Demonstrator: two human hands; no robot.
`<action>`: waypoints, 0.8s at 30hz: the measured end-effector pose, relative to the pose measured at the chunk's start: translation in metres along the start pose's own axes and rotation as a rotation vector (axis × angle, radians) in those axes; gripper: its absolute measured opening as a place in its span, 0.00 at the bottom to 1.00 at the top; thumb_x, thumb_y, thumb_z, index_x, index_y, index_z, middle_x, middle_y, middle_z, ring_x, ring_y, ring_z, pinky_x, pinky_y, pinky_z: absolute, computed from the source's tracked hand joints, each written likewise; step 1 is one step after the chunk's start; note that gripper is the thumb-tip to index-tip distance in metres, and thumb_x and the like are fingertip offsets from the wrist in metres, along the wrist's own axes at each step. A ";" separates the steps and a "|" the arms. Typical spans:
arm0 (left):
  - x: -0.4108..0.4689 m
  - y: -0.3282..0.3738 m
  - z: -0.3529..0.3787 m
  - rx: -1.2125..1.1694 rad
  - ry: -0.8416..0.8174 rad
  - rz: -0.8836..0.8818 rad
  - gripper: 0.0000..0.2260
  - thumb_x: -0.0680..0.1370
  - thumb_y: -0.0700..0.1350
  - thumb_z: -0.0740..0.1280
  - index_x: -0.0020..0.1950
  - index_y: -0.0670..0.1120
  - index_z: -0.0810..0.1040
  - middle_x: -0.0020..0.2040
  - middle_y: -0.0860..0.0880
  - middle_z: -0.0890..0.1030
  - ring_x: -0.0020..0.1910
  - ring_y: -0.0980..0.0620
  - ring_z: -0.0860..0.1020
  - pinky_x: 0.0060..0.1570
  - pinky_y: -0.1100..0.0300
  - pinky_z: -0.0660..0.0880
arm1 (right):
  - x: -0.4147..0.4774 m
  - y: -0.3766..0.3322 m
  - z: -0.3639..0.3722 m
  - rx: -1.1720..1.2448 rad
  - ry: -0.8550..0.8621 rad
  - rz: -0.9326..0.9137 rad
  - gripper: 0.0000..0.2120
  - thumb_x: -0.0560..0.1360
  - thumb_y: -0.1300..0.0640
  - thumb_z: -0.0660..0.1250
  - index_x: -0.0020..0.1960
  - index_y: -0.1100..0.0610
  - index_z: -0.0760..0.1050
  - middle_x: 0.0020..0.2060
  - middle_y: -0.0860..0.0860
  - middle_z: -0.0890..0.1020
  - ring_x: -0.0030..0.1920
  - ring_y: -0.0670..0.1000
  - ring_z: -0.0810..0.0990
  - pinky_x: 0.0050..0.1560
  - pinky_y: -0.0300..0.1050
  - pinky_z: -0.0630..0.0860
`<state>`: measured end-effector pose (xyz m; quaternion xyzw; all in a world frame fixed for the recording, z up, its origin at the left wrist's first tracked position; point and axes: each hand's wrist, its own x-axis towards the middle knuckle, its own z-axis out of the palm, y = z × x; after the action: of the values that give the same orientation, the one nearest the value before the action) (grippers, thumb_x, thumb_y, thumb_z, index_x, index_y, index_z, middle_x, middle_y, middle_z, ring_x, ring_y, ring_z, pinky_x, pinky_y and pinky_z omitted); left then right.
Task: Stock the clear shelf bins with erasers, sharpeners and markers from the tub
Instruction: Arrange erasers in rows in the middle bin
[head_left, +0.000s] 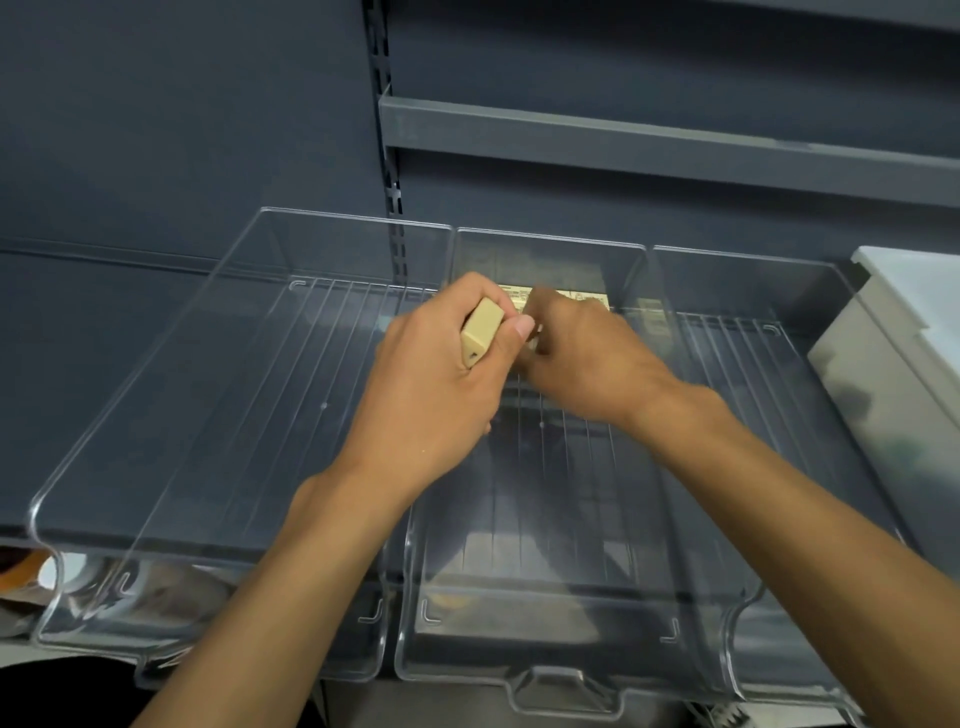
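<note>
Three clear bins stand side by side on the dark shelf: a left bin (156, 415), a middle bin (597, 597) and a right bin (810, 415). My left hand (431, 395) grips a beige eraser block (480, 332) above the wall between the left and middle bins. My right hand (587, 353) is blurred, reaching over the back of the middle bin with fingers curled beside the eraser; what it holds is hidden. Beige packaged items with printed labels (561, 297) lie at the back of the middle bin, partly hidden by my hands.
A whitish tub (893, 374) stands on the shelf at the far right, its contents out of sight. A grey shelf (649, 145) hangs above, with a slotted upright (389, 156) behind the bins. Lower shelving shows below the bins.
</note>
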<state>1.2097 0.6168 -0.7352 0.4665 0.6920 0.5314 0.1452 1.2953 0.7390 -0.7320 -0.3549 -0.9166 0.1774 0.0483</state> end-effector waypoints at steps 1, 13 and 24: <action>0.000 -0.001 0.001 0.018 -0.005 0.009 0.05 0.79 0.50 0.68 0.44 0.52 0.74 0.30 0.52 0.76 0.28 0.48 0.78 0.29 0.46 0.78 | -0.011 0.002 -0.004 0.072 0.027 -0.033 0.10 0.78 0.46 0.62 0.50 0.53 0.69 0.39 0.50 0.79 0.41 0.54 0.76 0.35 0.45 0.66; -0.010 0.005 0.010 0.354 -0.280 0.152 0.16 0.75 0.39 0.63 0.53 0.54 0.59 0.39 0.53 0.77 0.34 0.53 0.77 0.33 0.53 0.73 | -0.080 0.003 0.000 0.781 0.231 -0.272 0.01 0.80 0.58 0.64 0.50 0.53 0.72 0.33 0.50 0.79 0.32 0.53 0.78 0.35 0.54 0.76; -0.011 0.005 0.009 0.286 -0.301 0.187 0.12 0.74 0.40 0.65 0.53 0.52 0.68 0.38 0.53 0.80 0.36 0.51 0.78 0.34 0.50 0.75 | -0.085 0.023 0.002 0.418 0.314 -0.448 0.09 0.79 0.52 0.65 0.58 0.51 0.75 0.35 0.44 0.76 0.36 0.49 0.77 0.37 0.43 0.75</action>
<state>1.2240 0.6132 -0.7374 0.6185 0.6847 0.3632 0.1293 1.3726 0.6973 -0.7394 -0.1504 -0.8970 0.2898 0.2981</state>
